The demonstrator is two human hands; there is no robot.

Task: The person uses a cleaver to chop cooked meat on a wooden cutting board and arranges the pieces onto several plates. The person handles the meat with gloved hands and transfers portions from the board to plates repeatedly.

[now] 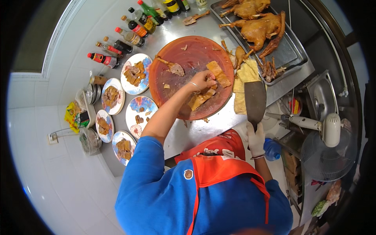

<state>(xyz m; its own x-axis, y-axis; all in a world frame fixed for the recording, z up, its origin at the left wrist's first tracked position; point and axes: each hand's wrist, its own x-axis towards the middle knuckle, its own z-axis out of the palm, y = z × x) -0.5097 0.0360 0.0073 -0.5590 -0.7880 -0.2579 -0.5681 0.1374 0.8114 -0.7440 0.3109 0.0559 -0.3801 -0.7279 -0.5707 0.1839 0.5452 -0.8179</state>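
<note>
My bare left hand (pixel 203 81), with a bangle at the wrist, is over the round red-brown chopping board (pixel 188 50). Its fingertips pinch a small piece of cooked poultry (pixel 214 87), largely hidden by the fingers. A flat strip of browned, skin-on meat (pixel 218 73) lies just past the fingers, and another cut slab (pixel 200 100) rests beneath the hand. Farther left on the board is a leg piece with its bone (pixel 173 67). In a white knit glove, my right hand (pixel 256 140) grips a dark-bladed cleaver (pixel 255 100), its blade lying over a folded yellow cloth (pixel 240 97).
Several plates of cut meat (pixel 103 125) stand at the left; a floral plate (pixel 135 105) holds a few scraps. Sauce bottles (pixel 138 28) line the wall. A metal tray (pixel 293 54) carries whole cooked birds (pixel 260 29). An electric fan (pixel 329 152) and a sink (pixel 322 91) are at right.
</note>
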